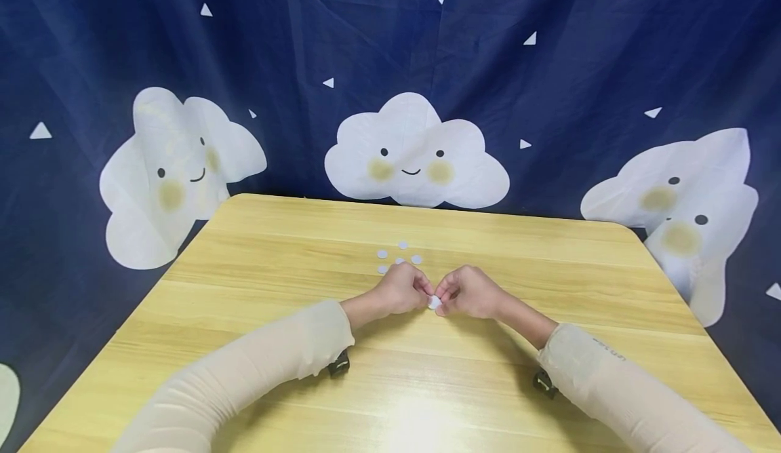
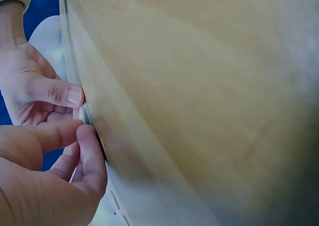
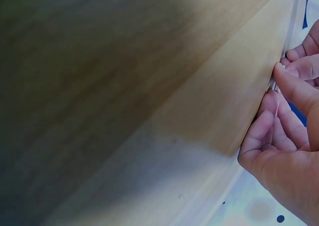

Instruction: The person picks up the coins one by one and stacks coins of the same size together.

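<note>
Wooden table [image 1: 518, 253] before blue curtain [image 1: 378, 32], white discs [image 1: 382, 254] beyond hands [image 1: 401, 289] [image 1: 474, 293].

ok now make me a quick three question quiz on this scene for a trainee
1. True or false: the left hand and right hand meet at a white disc.
2. What is pictured on the curtain behind the table? a) fish b) clouds c) flowers
3. In the head view, how many loose discs show, wholly or partly, on the table?

Key: 1. true; 2. b; 3. five
</note>
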`<state>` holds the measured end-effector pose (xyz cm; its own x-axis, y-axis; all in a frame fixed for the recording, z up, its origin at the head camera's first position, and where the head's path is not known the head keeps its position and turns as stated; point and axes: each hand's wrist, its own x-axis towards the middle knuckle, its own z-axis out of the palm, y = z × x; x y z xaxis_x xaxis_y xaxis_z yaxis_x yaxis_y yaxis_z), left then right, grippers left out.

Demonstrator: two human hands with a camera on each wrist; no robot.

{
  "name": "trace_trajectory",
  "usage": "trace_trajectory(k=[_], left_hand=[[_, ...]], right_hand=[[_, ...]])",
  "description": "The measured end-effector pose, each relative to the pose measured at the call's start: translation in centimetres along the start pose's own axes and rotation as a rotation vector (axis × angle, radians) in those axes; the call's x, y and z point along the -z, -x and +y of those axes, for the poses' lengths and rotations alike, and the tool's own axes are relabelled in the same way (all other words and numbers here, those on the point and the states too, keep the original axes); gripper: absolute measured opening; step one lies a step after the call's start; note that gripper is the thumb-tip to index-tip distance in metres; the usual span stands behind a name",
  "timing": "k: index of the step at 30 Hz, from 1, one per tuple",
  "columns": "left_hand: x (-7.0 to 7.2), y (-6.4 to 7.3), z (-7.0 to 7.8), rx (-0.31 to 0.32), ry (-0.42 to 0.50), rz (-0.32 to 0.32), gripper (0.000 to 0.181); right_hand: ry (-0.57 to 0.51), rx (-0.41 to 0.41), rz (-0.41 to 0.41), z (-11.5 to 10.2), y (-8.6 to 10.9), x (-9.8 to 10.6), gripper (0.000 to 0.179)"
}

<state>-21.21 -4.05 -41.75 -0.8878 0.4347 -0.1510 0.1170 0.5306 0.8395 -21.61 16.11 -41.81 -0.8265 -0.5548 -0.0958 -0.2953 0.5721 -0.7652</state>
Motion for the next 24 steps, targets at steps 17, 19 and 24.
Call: trace_trajectory(k=[17, 19, 24], left_hand=[[0.04, -0.11, -0.24, -0.007, -0.011, -0.009, 0.009], [0.19, -0.09, -0.25, -0.003, -0.008, -0.023, 0.010], [0.38, -0.16, -0.39, 0.003, -0.003, -0.053, 0.012]], right_hand=[[-0.011, -0.001, 0.002, -0.10, 0.07, 0.13, 0.018], [-0.009, -0.001, 0.003, -0.03, 0.05, 0.13, 0.018], [-0.005, 0.001, -0.003, 0.02, 0.06, 0.13, 0.017]])
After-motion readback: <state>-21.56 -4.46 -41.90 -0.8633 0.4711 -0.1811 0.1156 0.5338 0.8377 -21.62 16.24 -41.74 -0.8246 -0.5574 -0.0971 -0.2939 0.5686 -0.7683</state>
